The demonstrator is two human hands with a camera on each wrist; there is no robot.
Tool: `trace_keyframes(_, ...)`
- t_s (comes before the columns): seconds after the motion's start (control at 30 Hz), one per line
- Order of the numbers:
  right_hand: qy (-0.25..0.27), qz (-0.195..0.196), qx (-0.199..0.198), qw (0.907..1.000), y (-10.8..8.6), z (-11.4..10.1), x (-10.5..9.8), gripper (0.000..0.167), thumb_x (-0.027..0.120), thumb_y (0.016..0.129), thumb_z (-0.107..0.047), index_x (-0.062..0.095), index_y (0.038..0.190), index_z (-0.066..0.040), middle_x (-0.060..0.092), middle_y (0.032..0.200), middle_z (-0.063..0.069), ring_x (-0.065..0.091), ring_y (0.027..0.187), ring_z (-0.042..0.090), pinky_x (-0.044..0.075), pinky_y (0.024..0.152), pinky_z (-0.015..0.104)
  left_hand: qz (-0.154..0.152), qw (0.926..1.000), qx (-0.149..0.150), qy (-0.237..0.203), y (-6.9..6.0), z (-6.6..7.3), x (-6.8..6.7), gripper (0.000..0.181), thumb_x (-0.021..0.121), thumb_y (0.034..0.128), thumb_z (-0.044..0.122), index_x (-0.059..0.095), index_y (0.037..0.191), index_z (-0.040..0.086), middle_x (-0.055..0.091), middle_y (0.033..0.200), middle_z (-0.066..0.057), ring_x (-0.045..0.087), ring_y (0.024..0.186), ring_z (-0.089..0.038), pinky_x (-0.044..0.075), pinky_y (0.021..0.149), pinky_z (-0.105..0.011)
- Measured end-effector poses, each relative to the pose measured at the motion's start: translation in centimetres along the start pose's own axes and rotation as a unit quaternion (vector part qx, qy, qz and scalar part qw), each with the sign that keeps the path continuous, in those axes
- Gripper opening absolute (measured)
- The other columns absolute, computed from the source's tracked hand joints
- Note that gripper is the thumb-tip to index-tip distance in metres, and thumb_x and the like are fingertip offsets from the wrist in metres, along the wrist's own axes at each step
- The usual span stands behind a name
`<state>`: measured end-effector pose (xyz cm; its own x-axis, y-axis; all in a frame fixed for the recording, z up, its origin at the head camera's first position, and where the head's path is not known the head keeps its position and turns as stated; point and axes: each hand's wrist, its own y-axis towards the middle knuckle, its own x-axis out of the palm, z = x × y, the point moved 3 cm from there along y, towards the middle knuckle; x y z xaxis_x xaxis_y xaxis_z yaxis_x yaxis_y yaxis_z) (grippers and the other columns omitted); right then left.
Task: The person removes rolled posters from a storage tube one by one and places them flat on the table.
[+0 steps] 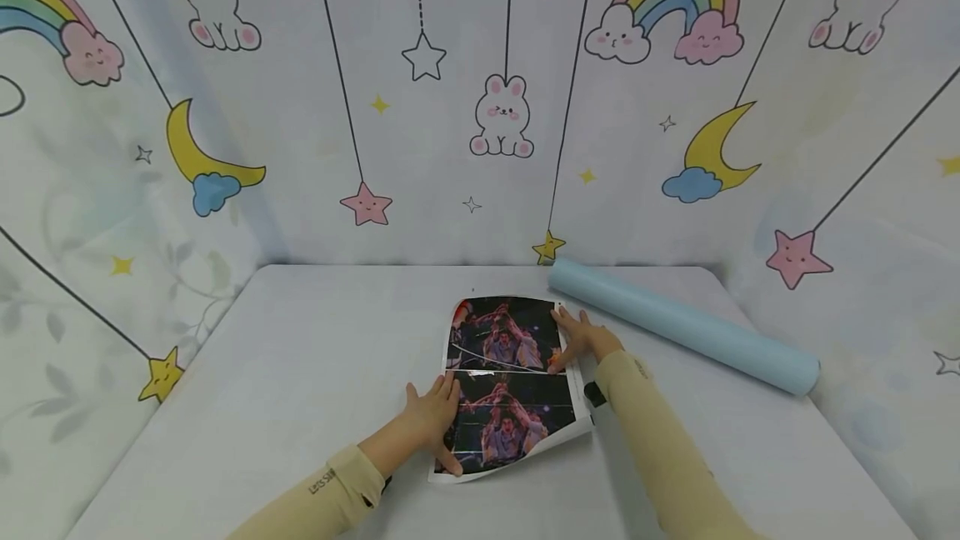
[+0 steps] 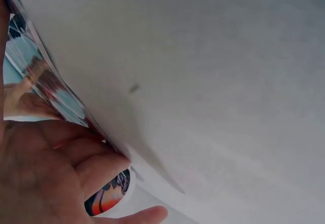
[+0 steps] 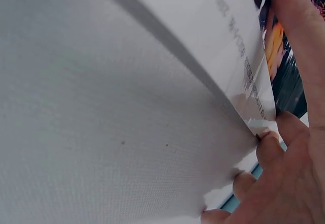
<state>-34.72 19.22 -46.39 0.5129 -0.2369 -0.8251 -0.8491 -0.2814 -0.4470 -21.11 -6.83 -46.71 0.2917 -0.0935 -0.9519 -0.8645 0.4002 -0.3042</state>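
Observation:
A glossy printed sheet [image 1: 517,387] with two near-identical concert photos, one above the other, lies on the white table. Its white border lifts and curls at the lower right corner. At the sheet's left edge rests my left hand [image 1: 429,417], fingers spread and thumb near the lower left corner. My right hand [image 1: 583,337] touches the upper right edge, its thumb and fingers spread. Up close in the right wrist view, fingertips [image 3: 269,150] meet the white margin [image 3: 238,56], which carries small print. The left wrist view shows the fingers [image 2: 96,158] against the sheet's edge.
A pale blue roll [image 1: 682,325] lies slantwise on the right side of the white table [image 1: 322,340], behind my right arm. A white cloth backdrop [image 1: 300,107] printed with bunnies, stars, moons and rainbows surrounds the back and sides.

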Motion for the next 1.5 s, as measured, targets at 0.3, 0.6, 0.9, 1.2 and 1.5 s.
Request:
trace_keyframes(0.3, 0.010, 0.004, 0.002, 0.9999, -0.1, -0.1, 0.0, 0.117, 0.081, 0.064, -0.040, 0.006, 0.148, -0.012, -0.007, 0.152, 0.012, -0.010, 0.135, 0.040, 0.004, 0.100, 0.066, -0.006, 0.9999, -0.003, -0.010, 0.1, -0.1, 0.1, 0.122, 0.079, 0.0482, 0.060, 0.029, 0.141, 0.000, 0.020, 0.149, -0.016, 0.021, 0.136, -0.028, 0.025, 0.094, -0.065)
trace_keyframes(0.6, 0.005, 0.003, -0.001, 1.0000, 0.0, 0.1, 0.5, 0.116, 0.081, 0.065, -0.040, 0.005, 0.148, -0.011, -0.007, 0.152, 0.012, -0.011, 0.135, 0.040, 0.003, 0.099, 0.067, -0.013, 0.9999, -0.009, 0.002, -0.1, 0.0, 0.1, 0.121, 0.079, 0.0489, 0.060, 0.029, 0.141, 0.001, 0.020, 0.149, -0.015, 0.021, 0.136, -0.027, 0.026, 0.095, -0.063)
trace_keyframes(0.9, 0.008, 0.008, 0.002, 0.9999, -0.1, 0.5, 0.2, 0.117, 0.082, 0.064, -0.040, 0.005, 0.148, -0.012, -0.007, 0.152, 0.014, -0.010, 0.135, 0.040, 0.008, 0.099, 0.067, -0.023, 0.9994, -0.013, 0.020, 0.4, 0.5, -0.1, 0.126, 0.077, 0.0468, 0.065, 0.026, 0.142, 0.001, 0.018, 0.149, -0.014, 0.019, 0.136, -0.026, 0.024, 0.093, -0.066)
trace_keyframes(1.2, 0.011, 0.012, 0.000, 0.9999, -0.2, 0.3, 0.4, 0.121, 0.083, 0.059, -0.045, 0.008, 0.148, -0.012, -0.005, 0.152, 0.011, -0.009, 0.135, 0.040, 0.005, 0.098, 0.067, -0.017, 0.9981, -0.022, 0.054, 0.7, 0.3, 1.1, 0.131, 0.074, 0.0424, 0.070, 0.024, 0.143, 0.002, 0.018, 0.150, -0.015, 0.020, 0.136, -0.026, 0.017, 0.094, -0.070)
trace_keyframes(1.5, 0.015, 0.025, 0.009, 0.9995, -0.3, 0.8, 0.3, 0.123, 0.083, 0.057, -0.048, 0.007, 0.148, -0.015, -0.006, 0.152, 0.012, -0.008, 0.135, 0.040, 0.001, 0.097, 0.069, 0.058, 0.9905, 0.004, 0.125, -0.1, 1.2, 0.0, 0.124, 0.071, 0.0410, 0.072, 0.035, 0.141, 0.008, 0.028, 0.146, -0.012, 0.030, 0.132, -0.025, 0.025, 0.094, -0.065)
